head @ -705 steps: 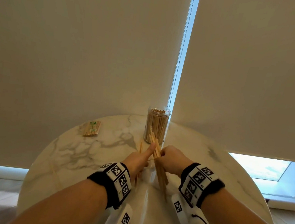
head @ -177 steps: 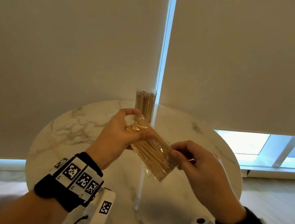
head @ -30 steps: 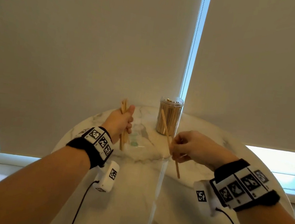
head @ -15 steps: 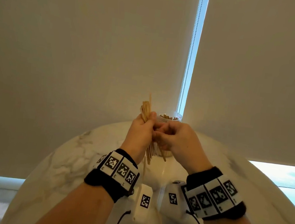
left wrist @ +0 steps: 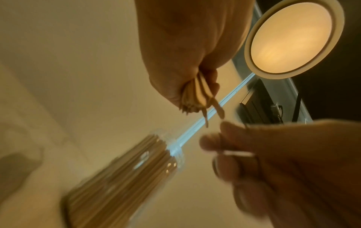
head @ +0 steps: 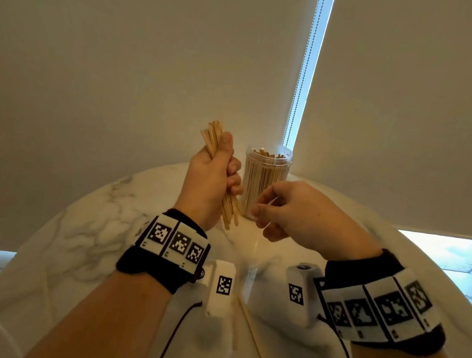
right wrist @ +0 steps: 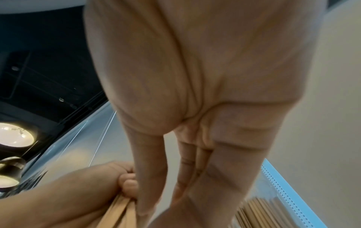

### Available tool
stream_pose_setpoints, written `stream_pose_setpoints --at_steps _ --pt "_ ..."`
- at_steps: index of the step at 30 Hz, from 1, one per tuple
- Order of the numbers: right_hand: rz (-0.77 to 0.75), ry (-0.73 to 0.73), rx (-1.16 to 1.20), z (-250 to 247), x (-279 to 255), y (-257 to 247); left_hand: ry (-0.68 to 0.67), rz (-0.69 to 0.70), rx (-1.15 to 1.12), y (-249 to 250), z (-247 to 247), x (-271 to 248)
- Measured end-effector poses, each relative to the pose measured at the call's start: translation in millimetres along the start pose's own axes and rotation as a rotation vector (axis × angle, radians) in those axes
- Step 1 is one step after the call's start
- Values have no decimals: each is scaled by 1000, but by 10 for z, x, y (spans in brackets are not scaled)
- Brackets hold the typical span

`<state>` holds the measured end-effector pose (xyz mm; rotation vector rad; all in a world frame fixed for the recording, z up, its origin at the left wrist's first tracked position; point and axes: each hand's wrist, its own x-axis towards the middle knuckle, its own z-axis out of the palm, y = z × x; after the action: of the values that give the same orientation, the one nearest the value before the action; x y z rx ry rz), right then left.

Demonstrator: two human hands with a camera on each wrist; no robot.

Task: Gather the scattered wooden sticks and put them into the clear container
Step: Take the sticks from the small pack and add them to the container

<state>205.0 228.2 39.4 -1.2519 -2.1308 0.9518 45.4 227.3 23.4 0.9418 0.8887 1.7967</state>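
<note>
My left hand [head: 228,175] grips an upright bundle of wooden sticks [head: 211,139] in its fist, just left of the clear container [head: 265,179]. The container stands on the marble table and is packed with upright sticks. My right hand [head: 263,214] hovers in front of the container, a little right of the bundle's lower ends, its fingers loosely bent and holding nothing I can see. The left wrist view shows stick ends [left wrist: 192,101] poking out of the fist, with the blurred container [left wrist: 126,172] below. In the right wrist view, fairly straight fingers [right wrist: 185,177] reach beside the sticks [right wrist: 115,216].
The round marble table [head: 81,234] reaches to the roller blinds [head: 126,48] behind it. What looks like a loose stick [head: 235,334] lies on the table between my wrists. A window [head: 456,251] shows low at the right.
Half a second ago both hands met at the bundle. The right hand has since drawn back to the right without a stick, and the left keeps the bundle raised beside the container.
</note>
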Motion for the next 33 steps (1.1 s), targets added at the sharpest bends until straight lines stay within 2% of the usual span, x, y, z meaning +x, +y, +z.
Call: stream_pose_setpoints --at_steps 3,5,8,10,14,22,25,28,29,31,33 --pt "87 -27 -141 57 -107 38 30 -80 62 224 -124 17" --pt "182 -146 -336 228 -196 64 46 -123 54 374 -218 -24" --pt "227 -351 -601 471 -271 121 37 -125 46 514 -261 -17" --pt "192 -414 -743 579 -344 111 22 -133 52 569 -285 -45" --pt "164 -493 -828 598 -396 17 -2 -160 57 546 -272 -55" --pt "38 -505 -996 618 -516 46 -36 -185 71 337 -184 -40" --pt "27 -422 -940 633 -523 134 -65 -190 12 285 -154 -42" --pt "121 -345 -850 468 -394 187 -85 -182 -26 239 -134 -50" --pt "177 -291 -746 350 -329 175 -84 -176 -16 226 -121 -57" --pt "234 -99 -367 59 -205 118 -81 -172 67 190 -91 -77" --pt "157 84 97 -201 -97 5 -104 -184 172 124 -68 -87"
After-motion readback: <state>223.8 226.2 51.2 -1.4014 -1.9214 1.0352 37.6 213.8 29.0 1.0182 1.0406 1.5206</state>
